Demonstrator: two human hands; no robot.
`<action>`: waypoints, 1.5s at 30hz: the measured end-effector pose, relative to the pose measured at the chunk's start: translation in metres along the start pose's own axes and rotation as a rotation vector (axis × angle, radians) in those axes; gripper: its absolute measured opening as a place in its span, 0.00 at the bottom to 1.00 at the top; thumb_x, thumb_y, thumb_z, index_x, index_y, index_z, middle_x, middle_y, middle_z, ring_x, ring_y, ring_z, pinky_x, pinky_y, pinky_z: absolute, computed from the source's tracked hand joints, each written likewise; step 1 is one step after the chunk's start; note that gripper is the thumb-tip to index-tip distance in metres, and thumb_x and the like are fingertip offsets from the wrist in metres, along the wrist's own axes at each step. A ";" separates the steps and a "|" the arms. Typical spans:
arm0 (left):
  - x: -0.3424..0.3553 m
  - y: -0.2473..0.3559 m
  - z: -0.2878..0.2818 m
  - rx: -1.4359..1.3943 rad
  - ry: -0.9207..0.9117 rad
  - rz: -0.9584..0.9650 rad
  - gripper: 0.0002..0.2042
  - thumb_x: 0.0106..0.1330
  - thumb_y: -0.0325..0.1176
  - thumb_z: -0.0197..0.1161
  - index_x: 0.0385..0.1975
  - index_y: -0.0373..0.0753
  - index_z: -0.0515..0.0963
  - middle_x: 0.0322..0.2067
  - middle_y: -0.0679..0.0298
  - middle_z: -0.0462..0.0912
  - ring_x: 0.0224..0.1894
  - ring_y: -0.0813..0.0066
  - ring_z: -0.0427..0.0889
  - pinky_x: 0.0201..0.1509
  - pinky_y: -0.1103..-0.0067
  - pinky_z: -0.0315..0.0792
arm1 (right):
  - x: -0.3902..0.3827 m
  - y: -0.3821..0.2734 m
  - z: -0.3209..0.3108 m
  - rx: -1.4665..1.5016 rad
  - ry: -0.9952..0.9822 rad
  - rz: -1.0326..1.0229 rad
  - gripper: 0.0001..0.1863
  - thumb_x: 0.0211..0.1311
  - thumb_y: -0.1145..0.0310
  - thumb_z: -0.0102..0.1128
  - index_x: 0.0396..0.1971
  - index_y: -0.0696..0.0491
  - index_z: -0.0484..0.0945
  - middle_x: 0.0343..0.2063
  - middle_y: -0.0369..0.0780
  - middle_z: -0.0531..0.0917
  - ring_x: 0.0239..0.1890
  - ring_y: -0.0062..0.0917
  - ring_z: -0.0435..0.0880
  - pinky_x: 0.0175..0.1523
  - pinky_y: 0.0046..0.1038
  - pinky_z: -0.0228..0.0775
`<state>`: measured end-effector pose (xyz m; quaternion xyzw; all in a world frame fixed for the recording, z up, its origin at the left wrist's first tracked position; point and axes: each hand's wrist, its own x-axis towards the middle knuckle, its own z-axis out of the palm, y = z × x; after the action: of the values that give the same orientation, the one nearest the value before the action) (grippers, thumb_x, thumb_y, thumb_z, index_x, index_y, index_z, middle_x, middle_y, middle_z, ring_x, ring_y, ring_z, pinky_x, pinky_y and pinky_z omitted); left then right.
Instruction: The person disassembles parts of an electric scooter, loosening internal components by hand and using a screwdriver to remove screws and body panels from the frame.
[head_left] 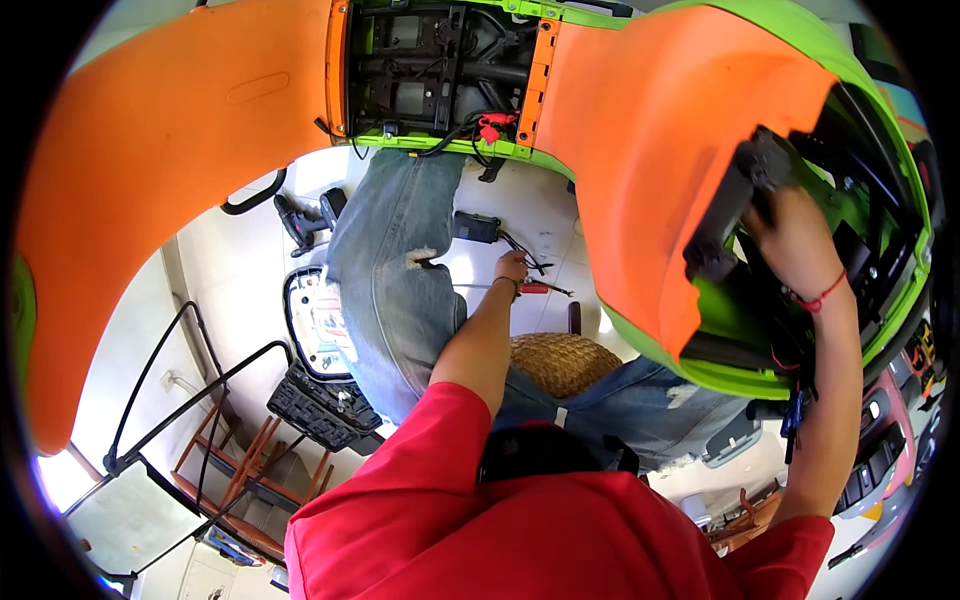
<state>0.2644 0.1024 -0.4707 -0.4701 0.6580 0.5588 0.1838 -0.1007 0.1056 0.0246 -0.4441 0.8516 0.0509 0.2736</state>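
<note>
Red shirt (560,540) below long, dull-black part (728,212)

And there at six o'clock it's a bright red shirt (570,530), short sleeves (465,430) and all, over faded blue jeans (385,270), frayed rips showing at ten and four! A red cord bracelet (827,295) circles the right wrist (822,312) at three, a thin dark band (515,283) the left wrist (508,290).

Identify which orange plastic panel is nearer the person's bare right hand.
The orange panel right of the black metal frame, beside the right hand; the left panel lies farther.
</note>
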 end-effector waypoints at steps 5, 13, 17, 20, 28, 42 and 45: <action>-0.017 0.010 -0.066 -0.124 0.214 -0.236 0.12 0.60 0.32 0.59 0.41 0.40 0.83 0.38 0.52 0.85 0.43 0.60 0.84 0.49 0.71 0.76 | 0.019 0.009 0.015 0.159 0.046 -0.203 0.17 0.65 0.62 0.55 0.45 0.60 0.77 0.38 0.55 0.82 0.42 0.50 0.80 0.49 0.43 0.71; -0.163 0.229 -0.186 -0.811 0.169 0.191 0.14 0.68 0.29 0.53 0.51 0.34 0.74 0.48 0.59 0.80 0.46 0.75 0.79 0.50 0.79 0.76 | 0.022 0.014 0.035 0.148 -0.367 -0.083 0.19 0.61 0.66 0.56 0.48 0.62 0.76 0.46 0.56 0.81 0.51 0.47 0.79 0.56 0.40 0.71; -0.238 0.270 -0.263 -0.222 0.388 0.431 0.11 0.72 0.29 0.53 0.50 0.33 0.75 0.45 0.58 0.82 0.45 0.73 0.81 0.52 0.79 0.73 | 0.043 -0.031 0.010 -0.338 -0.632 -0.267 0.21 0.50 0.75 0.64 0.47 0.63 0.76 0.44 0.53 0.83 0.48 0.44 0.82 0.51 0.39 0.75; -0.280 0.278 -0.303 0.268 0.638 0.606 0.09 0.69 0.22 0.52 0.45 0.31 0.77 0.42 0.57 0.82 0.44 0.69 0.81 0.53 0.77 0.72 | 0.054 -0.023 0.018 0.053 -0.712 0.034 0.29 0.51 0.73 0.67 0.54 0.63 0.70 0.43 0.52 0.83 0.48 0.43 0.83 0.49 0.40 0.76; -0.269 0.281 -0.281 0.605 0.646 0.758 0.09 0.61 0.22 0.56 0.40 0.35 0.79 0.41 0.58 0.82 0.49 0.59 0.76 0.59 0.70 0.65 | 0.058 -0.009 0.051 -0.266 -0.632 -0.128 0.37 0.48 0.75 0.71 0.60 0.61 0.65 0.52 0.49 0.80 0.53 0.41 0.80 0.51 0.38 0.76; -0.252 0.300 -0.268 0.419 0.607 0.745 0.09 0.59 0.22 0.59 0.38 0.35 0.80 0.41 0.55 0.81 0.49 0.57 0.77 0.57 0.70 0.66 | 0.068 -0.012 0.053 -0.319 -0.664 -0.207 0.14 0.51 0.74 0.66 0.40 0.56 0.84 0.38 0.45 0.86 0.40 0.35 0.86 0.41 0.35 0.78; -0.254 0.300 -0.268 0.402 0.609 0.746 0.09 0.59 0.21 0.59 0.38 0.35 0.80 0.41 0.55 0.81 0.49 0.58 0.77 0.57 0.70 0.66 | 0.070 -0.010 0.055 -0.277 -0.692 -0.200 0.14 0.51 0.74 0.65 0.41 0.57 0.83 0.38 0.44 0.86 0.39 0.35 0.86 0.41 0.36 0.78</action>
<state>0.2176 -0.0559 -0.0248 -0.3004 0.8987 0.2869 -0.1407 -0.1016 0.0671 -0.0558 -0.5144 0.6464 0.2855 0.4858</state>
